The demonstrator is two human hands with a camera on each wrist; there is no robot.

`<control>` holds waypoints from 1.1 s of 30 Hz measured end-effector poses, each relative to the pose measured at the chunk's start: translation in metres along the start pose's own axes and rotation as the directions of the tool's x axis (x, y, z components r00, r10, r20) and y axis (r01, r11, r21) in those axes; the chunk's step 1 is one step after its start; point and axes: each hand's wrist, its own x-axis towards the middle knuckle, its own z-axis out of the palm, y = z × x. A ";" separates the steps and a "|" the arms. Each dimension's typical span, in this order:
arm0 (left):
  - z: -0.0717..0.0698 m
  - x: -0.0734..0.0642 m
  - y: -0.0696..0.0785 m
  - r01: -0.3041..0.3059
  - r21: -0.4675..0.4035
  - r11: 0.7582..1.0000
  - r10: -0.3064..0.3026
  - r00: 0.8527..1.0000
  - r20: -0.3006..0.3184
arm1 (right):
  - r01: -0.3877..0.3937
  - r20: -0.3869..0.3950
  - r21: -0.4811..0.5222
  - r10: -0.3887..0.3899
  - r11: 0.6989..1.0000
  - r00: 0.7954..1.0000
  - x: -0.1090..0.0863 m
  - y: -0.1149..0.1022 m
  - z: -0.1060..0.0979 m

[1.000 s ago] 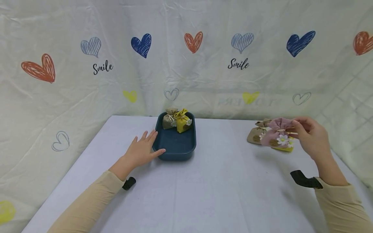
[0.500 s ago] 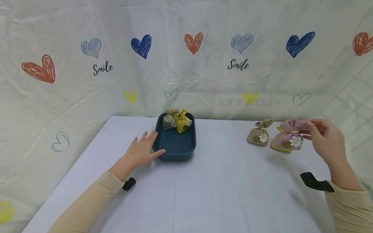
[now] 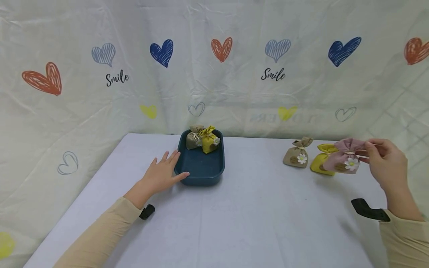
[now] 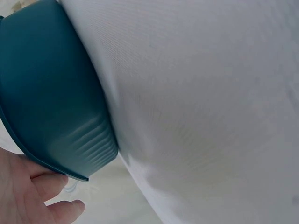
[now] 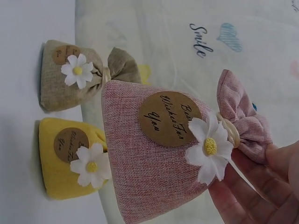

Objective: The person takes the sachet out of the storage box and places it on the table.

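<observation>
1. Right hand (image 3: 387, 160): thumb and fingers pinching the gathered top of a pink bag (image 5: 154, 175), at the right side of the table (image 3: 241, 216).
2. Pink bag: held in front of part of a second yellow bag in the head view; contact between the two cannot be told. Bears a white flower (image 5: 210, 147) and a round label (image 5: 163, 118) reading "Best Wishes For You"; cord (image 5: 229, 130) tied at the neck.
3. Left hand (image 3: 157, 176): fingers spread, touching the left rim of a dark blue-green tray (image 3: 199, 169).
4. Tray: on the table, left of centre. At its far end, a brown bag (image 3: 192, 141) and a yellow bag (image 3: 208, 144), side by side.
5. Right part of table: second brown bag (image 3: 295, 155) and second yellow bag (image 3: 317, 163), upright, near each other; each with flower and label.
6. Behind: pale backdrop (image 3: 234, 85) printed with hearts and "Smile".
</observation>
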 end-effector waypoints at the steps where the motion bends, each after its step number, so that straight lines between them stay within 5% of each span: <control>1: -0.001 0.000 0.000 0.001 0.002 1.000 -0.001 1.000 0.002 | -0.009 -0.003 0.001 0.009 1.000 1.000 0.001 0.001 0.000; 18: 0.001 0.001 0.000 0.000 0.006 1.000 0.000 1.000 0.002 | -0.108 -0.114 -0.197 0.087 0.974 0.990 0.014 0.014 -0.016; 27: 0.004 0.000 0.002 0.001 0.004 1.000 -0.001 1.000 0.020 | -0.153 -0.103 -0.224 0.133 0.962 0.986 0.013 0.033 -0.022; 33: 0.004 0.003 0.002 -0.008 0.001 1.000 0.008 1.000 0.010 | -0.237 -0.086 -0.128 0.227 0.963 0.970 0.018 0.043 -0.029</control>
